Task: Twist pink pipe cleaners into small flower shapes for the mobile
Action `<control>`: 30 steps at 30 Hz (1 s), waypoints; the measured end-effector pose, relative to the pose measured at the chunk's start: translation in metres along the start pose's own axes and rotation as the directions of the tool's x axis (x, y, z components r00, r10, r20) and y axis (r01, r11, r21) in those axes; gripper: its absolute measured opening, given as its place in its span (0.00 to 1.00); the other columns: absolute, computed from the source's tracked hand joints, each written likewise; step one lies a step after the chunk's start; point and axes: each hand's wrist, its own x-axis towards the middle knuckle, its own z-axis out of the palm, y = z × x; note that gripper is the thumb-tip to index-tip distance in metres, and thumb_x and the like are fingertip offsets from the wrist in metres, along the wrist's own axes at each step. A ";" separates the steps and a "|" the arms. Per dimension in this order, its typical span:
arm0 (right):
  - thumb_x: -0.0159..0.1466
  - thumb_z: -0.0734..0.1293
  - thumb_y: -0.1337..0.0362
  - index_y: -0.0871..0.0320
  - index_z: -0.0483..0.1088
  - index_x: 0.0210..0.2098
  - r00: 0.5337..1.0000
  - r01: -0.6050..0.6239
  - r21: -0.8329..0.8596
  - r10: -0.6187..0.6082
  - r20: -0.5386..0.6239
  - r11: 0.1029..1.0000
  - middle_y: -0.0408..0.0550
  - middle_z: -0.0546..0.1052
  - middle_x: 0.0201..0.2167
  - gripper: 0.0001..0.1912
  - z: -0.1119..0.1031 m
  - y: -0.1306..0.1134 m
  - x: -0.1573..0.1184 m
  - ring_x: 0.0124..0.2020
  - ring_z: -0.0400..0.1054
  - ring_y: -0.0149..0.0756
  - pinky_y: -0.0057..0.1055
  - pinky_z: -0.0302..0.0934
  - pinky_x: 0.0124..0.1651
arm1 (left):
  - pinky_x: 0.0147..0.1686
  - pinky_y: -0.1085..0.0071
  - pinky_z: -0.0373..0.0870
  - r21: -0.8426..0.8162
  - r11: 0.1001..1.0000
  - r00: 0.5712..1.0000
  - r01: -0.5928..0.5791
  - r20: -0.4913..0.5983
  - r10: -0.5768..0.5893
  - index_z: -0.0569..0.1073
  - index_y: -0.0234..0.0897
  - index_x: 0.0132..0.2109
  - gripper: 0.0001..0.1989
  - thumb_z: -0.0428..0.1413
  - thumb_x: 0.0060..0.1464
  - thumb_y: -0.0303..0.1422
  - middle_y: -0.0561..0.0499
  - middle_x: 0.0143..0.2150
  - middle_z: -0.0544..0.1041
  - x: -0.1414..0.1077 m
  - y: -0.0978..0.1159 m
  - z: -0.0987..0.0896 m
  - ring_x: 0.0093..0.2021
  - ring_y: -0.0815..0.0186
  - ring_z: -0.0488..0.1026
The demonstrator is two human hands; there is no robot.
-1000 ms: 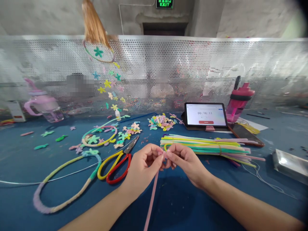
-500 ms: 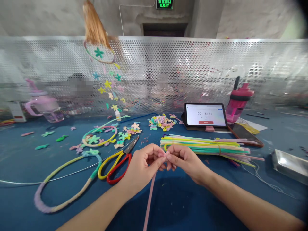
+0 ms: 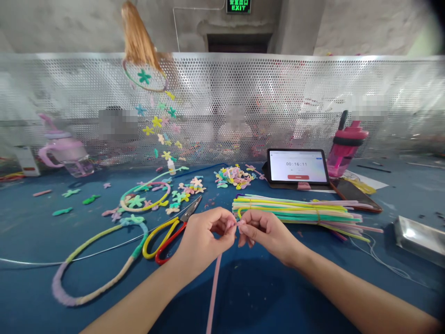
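A pink pipe cleaner (image 3: 214, 292) hangs down from beneath my left hand (image 3: 208, 234), whose fingers are closed on its upper, bent part. My right hand (image 3: 266, 232) pinches the small folded end of the same pipe cleaner, close to the left fingertips; much of that end is hidden by the fingers. Scissors (image 3: 165, 236) with one yellow and one red handle lie just left of my left hand. Behind my right hand lies a bundle of pastel pipe cleaners (image 3: 295, 211). A multicoloured fuzzy ring (image 3: 104, 241) rests at the left.
Small pipe-cleaner flowers (image 3: 234, 176) are piled further back. A tablet (image 3: 298, 166) showing a timer stands beside a pink bottle (image 3: 346, 148). A phone (image 3: 358, 195) and a metal box (image 3: 420, 239) lie at the right. A perforated metal screen (image 3: 208, 93) closes off the back.
My fingertips have drawn slightly apart, with a short bit of pink pipe cleaner now showing between them. The hanging length has shifted a little left at its top.
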 end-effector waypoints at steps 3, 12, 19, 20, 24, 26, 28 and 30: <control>0.61 0.64 0.58 0.62 0.65 0.30 1.000 0.008 -0.015 -0.008 -0.013 1.000 0.45 0.73 0.21 0.12 0.001 0.000 -0.001 0.21 0.63 0.27 0.24 0.59 0.26 | 0.22 0.82 0.66 0.030 1.000 1.000 -0.006 -0.015 0.006 0.70 0.33 0.30 0.02 0.53 0.47 0.25 0.55 0.23 0.70 -0.001 0.001 0.001 0.22 0.74 0.67; 0.61 0.64 0.58 0.61 0.64 0.29 0.999 0.033 -0.026 -0.034 -0.040 0.999 0.45 0.72 0.22 0.12 0.006 -0.001 -0.005 0.22 0.63 0.26 0.23 0.58 0.26 | 0.21 0.81 0.66 0.011 1.000 0.998 0.026 -0.052 -0.025 0.70 0.32 0.29 0.02 0.54 0.48 0.26 0.54 0.22 0.71 -0.002 0.003 0.003 0.22 0.73 0.69; 0.61 0.64 0.57 0.61 0.63 0.29 0.998 0.025 -0.022 -0.026 -0.054 0.999 0.44 0.71 0.21 0.13 0.009 -0.003 -0.004 0.22 0.63 0.27 0.24 0.58 0.26 | 0.21 0.81 0.65 -0.048 0.998 0.997 0.052 -0.048 -0.054 0.70 0.33 0.30 0.02 0.54 0.50 0.28 0.54 0.23 0.71 -0.004 0.001 0.005 0.22 0.72 0.69; 0.61 0.64 0.57 0.61 0.64 0.29 0.998 0.024 -0.024 -0.025 -0.057 0.999 0.44 0.71 0.21 0.13 0.009 -0.004 -0.004 0.22 0.64 0.27 0.24 0.58 0.26 | 0.21 0.81 0.65 -0.062 0.997 0.997 0.053 -0.050 -0.057 0.70 0.33 0.30 0.03 0.54 0.50 0.28 0.54 0.23 0.71 -0.005 0.000 0.006 0.22 0.72 0.70; 0.61 0.64 0.58 0.61 0.64 0.29 0.997 0.018 -0.024 -0.020 -0.069 1.000 0.44 0.71 0.21 0.12 0.009 -0.003 -0.004 0.22 0.65 0.28 0.24 0.58 0.26 | 0.23 0.79 0.66 -0.132 0.989 0.996 0.064 -0.056 -0.072 0.69 0.33 0.30 0.05 0.53 0.52 0.29 0.54 0.23 0.71 -0.007 -0.003 0.010 0.23 0.71 0.70; 0.61 0.64 0.57 0.61 0.64 0.30 0.997 0.014 -0.028 -0.016 -0.077 1.000 0.44 0.71 0.21 0.12 0.009 -0.002 -0.004 0.22 0.65 0.28 0.24 0.58 0.26 | 0.24 0.78 0.67 -0.171 0.982 0.995 0.081 -0.045 -0.090 0.69 0.33 0.30 0.05 0.53 0.53 0.30 0.53 0.23 0.73 -0.008 -0.004 0.011 0.23 0.70 0.72; 0.60 0.65 0.57 0.61 0.64 0.30 0.996 0.008 -0.037 -0.012 -0.087 0.999 0.43 0.71 0.21 0.12 0.009 -0.001 -0.005 0.22 0.66 0.29 0.24 0.57 0.25 | 0.24 0.77 0.68 -0.205 0.973 0.993 0.106 -0.032 -0.115 0.69 0.33 0.30 0.06 0.53 0.53 0.31 0.53 0.23 0.74 -0.009 -0.006 0.013 0.24 0.69 0.73; 0.60 0.65 0.57 0.60 0.64 0.29 0.995 0.005 -0.046 -0.010 -0.096 0.999 0.44 0.72 0.21 0.12 0.009 0.000 -0.005 0.22 0.66 0.29 0.24 0.57 0.24 | 0.25 0.76 0.69 -0.228 0.964 0.989 0.136 -0.024 -0.145 0.70 0.33 0.31 0.06 0.53 0.54 0.31 0.53 0.24 0.74 -0.009 -0.007 0.013 0.24 0.68 0.74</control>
